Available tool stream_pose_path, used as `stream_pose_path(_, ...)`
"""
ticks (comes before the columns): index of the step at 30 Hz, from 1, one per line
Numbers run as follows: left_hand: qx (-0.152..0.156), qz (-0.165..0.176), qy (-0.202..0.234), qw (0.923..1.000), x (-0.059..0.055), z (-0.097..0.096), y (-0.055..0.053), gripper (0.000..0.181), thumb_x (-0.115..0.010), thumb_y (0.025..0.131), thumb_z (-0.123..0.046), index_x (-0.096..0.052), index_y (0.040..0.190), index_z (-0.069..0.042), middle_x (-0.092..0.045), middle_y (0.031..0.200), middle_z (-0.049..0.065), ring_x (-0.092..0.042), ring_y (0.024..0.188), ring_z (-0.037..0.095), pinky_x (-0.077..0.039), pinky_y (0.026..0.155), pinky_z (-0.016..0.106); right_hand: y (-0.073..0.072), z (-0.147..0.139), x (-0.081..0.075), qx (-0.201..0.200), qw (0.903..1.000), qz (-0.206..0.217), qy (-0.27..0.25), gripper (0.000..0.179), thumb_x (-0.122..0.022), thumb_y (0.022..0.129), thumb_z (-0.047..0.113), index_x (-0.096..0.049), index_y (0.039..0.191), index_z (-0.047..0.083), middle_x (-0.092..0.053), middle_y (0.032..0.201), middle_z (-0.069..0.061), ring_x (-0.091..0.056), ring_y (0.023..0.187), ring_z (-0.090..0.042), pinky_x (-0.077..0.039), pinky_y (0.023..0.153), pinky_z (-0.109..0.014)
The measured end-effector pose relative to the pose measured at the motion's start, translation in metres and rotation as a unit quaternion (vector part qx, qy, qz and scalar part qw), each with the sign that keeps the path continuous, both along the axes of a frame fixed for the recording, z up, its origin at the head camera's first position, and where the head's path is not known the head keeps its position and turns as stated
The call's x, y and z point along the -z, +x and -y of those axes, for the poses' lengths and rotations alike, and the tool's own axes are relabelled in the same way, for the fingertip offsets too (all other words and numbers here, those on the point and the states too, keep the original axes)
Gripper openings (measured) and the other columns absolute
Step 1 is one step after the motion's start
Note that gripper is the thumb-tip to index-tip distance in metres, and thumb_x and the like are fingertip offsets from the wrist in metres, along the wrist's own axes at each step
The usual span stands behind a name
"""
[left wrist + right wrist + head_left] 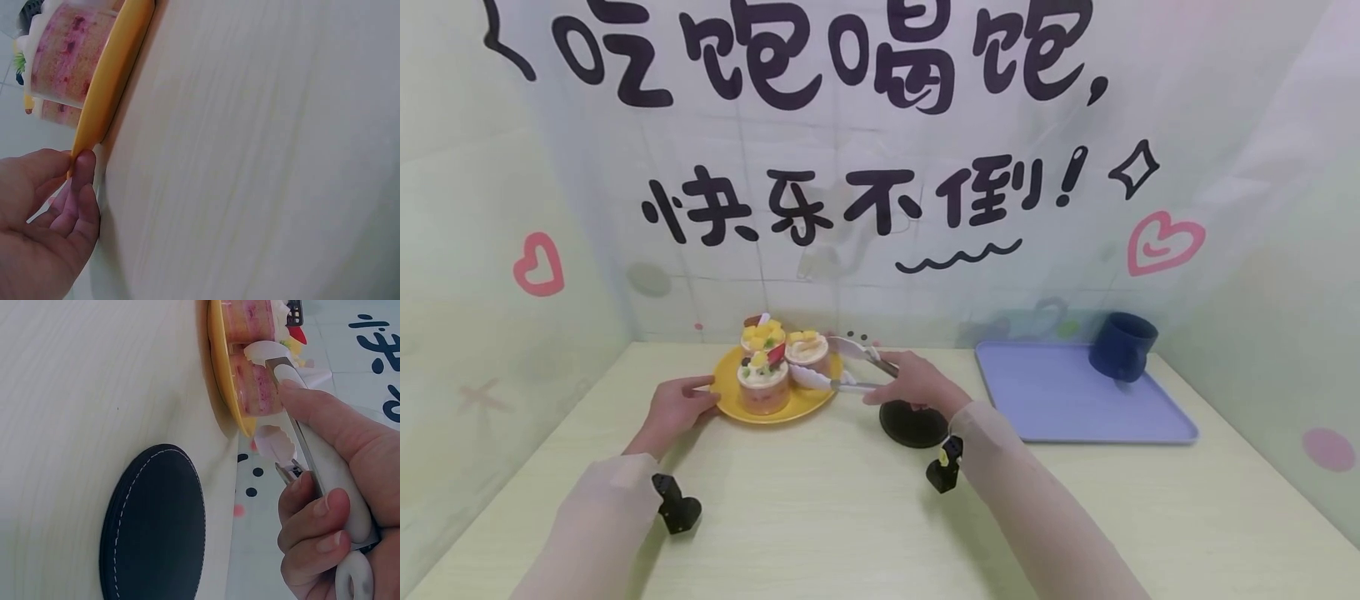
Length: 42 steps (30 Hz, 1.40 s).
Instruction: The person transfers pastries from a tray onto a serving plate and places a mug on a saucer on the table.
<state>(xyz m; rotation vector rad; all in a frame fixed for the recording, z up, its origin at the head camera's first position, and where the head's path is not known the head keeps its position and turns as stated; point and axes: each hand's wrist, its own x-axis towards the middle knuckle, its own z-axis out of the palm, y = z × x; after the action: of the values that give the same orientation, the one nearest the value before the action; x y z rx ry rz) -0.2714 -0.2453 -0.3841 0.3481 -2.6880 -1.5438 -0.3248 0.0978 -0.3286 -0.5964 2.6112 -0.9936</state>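
Observation:
A yellow plate [741,406] bears three dessert cups topped with cream and fruit. My left hand [679,408] pinches the plate's left rim between thumb and fingers, seen closely at the yellow edge [115,75] in the left wrist view. In my right hand [921,382] is a pair of tongs [325,450] with white tips and handles. The tongs' arms are spread, one tip on each side of the right-hand cup [808,357]; whether they touch it I cannot tell. The front cup [764,392] stands near the lower tip, and the back cup [763,335] is partly hidden.
A round black coaster [159,525] with pale stitching lies beneath my right hand. At the right, a lavender tray [1052,408] holds a dark blue mug [1122,343] at its back corner. A printed curtain [850,292] rises behind the table.

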Motion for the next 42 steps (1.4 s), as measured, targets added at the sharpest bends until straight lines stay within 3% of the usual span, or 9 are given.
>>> stream_pose_path(13, -0.001, -0.003, 0.003, 1.0, -0.001, 0.001, -0.001, 0.05, -0.054, 0.091, -0.01, -0.037, 0.132, 0.013, -0.058, 0.109, 0.029, -0.063, 0.075, 0.011, -0.052, 0.066, 0.021, -0.001, -0.009, 0.001, 0.009, 0.9998, -0.011, 0.011, 0.082, -0.079, 0.07, 0.033, -0.038, 0.141, 0.029, -0.055, 0.092, -0.008, -0.035, 0.039, -0.015, -0.036, 0.036, -0.024)
stream_pose_path(25, 0.002, 0.003, 0.004, 1.0, 0.002, -0.003, 0.0, 0.05, -0.054, 0.09, -0.009, -0.037, 0.131, 0.014, -0.059, 0.108, 0.029, -0.063, 0.075, 0.012, -0.053, 0.067, 0.022, 0.004, -0.019, 0.005, 0.023, 0.9996, 0.002, 0.018, 0.082, -0.079, 0.07, 0.033, -0.038, 0.14, 0.029, -0.055, 0.092, -0.01, -0.036, 0.039, -0.016, -0.036, 0.036, -0.025)
stream_pose_path(33, 0.0, -0.005, 0.002, 1.0, 0.001, -0.002, 0.001, 0.048, -0.054, 0.091, -0.008, -0.038, 0.131, 0.013, -0.059, 0.108, 0.029, -0.063, 0.076, 0.013, -0.053, 0.067, 0.022, 0.008, -0.028, 0.004, 0.026, 0.9996, -0.012, 0.007, 0.082, -0.08, 0.07, 0.033, -0.039, 0.14, 0.027, -0.053, 0.112, -0.014, -0.037, 0.04, -0.016, -0.038, 0.037, -0.025)
stream_pose_path(42, -0.003, 0.0, -0.006, 1.0, -0.001, -0.001, 0.001, 0.049, -0.054, 0.091, -0.01, -0.037, 0.131, 0.013, -0.057, 0.109, 0.03, -0.063, 0.078, 0.015, -0.053, 0.067, 0.022, 0.011, -0.037, -0.001, 0.027, 0.9994, -0.022, 0.009, 0.085, -0.081, 0.068, 0.034, -0.037, 0.141, 0.029, -0.055, 0.1, -0.009, -0.035, 0.038, -0.015, -0.033, 0.034, -0.024)
